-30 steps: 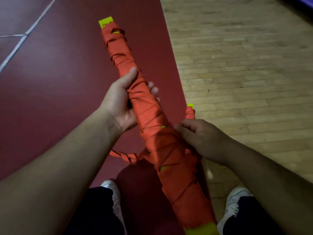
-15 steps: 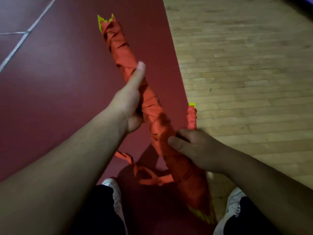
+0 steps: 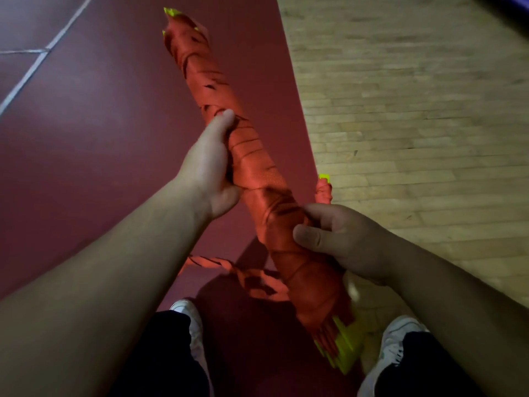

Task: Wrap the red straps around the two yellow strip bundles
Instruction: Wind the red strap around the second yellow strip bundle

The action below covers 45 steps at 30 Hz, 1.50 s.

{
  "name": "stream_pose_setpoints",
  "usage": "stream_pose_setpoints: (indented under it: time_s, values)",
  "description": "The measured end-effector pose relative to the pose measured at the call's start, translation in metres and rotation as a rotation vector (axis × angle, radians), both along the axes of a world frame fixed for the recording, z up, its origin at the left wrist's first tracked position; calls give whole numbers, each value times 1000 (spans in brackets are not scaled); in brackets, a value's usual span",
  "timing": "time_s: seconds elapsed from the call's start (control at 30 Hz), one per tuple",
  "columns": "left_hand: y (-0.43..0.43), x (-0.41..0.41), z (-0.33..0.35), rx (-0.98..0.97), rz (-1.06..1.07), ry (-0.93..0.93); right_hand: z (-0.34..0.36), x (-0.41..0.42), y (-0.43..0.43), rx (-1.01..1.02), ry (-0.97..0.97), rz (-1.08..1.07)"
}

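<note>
While the left hand point(image 3: 209, 167) curls round the middle of the long red-strapped bundle of yellow plastic strips point(image 3: 252, 159) and the right hand point(image 3: 346, 242) pinches its lower wraps, holding it slanted above the dark red floor point(image 3: 86, 167), I worry: that twisted loose red strap tail point(image 3: 252, 277) hangs slack, so turns could unravel.

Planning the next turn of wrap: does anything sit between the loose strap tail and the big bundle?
Nothing visible does. The loose strap tail hangs free beside the big bundle, below where the right hand grips it.
</note>
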<state>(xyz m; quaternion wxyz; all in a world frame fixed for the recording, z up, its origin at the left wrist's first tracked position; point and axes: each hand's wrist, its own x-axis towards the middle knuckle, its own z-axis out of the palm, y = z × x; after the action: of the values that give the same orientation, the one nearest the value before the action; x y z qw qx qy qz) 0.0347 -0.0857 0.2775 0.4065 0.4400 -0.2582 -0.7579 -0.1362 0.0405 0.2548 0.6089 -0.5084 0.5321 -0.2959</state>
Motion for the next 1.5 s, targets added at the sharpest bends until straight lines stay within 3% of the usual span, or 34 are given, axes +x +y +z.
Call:
stream_pose_setpoints:
  time_s: [0.1, 0.17, 0.4, 0.53, 0.63, 0.7, 0.8, 0.87, 0.93, 1.0, 1.13, 1.23, 1.3, 1.43, 1.5]
  values:
    - [10, -11, -14, 5, -11, -163, -4, 1, -2, -128, 303, -45]
    - [13, -13, -20, 39, -20, -182, -5, 2, -2, -151, 342, -13]
    - [5, -2, -13, 139, -36, -118, 14, -1, -1, 95, -43, 5]
    - [4, -3, -2, 102, 37, 69, 7, -5, 4, 279, -322, 65]
    - [4, -3, 0, 62, 59, 126, 13, 0, 5, 246, -436, 23]
    - [1, -2, 1, 53, 46, 28, 14, 3, 3, 180, -314, 12]
    - [1, -4, -5, 51, -24, -195, 4, 9, 5, -27, 244, 83]
    - [7, -7, -7, 85, -36, -241, -2, 13, 8, -106, 358, 90]
    - [8, -7, -11, 127, 2, -261, -1, 13, 8, -143, 349, 115]
    - [3, -1, -14, 155, 10, -219, 5, 6, 6, -81, 212, 141]
    - [-5, 6, -6, 92, 26, 13, 5, -5, 3, 82, -44, 102]
    - [-7, 11, 1, 53, 55, 146, 6, 6, 4, 77, -141, 45]
    - [-7, 11, 2, 39, 29, 110, 8, 14, 5, 25, -69, -12]
    - [-2, 0, -8, 39, 8, -215, 6, 19, 6, -163, 365, -20]
    - [4, -5, -11, 75, -19, -272, 3, 21, 10, -208, 449, 3]
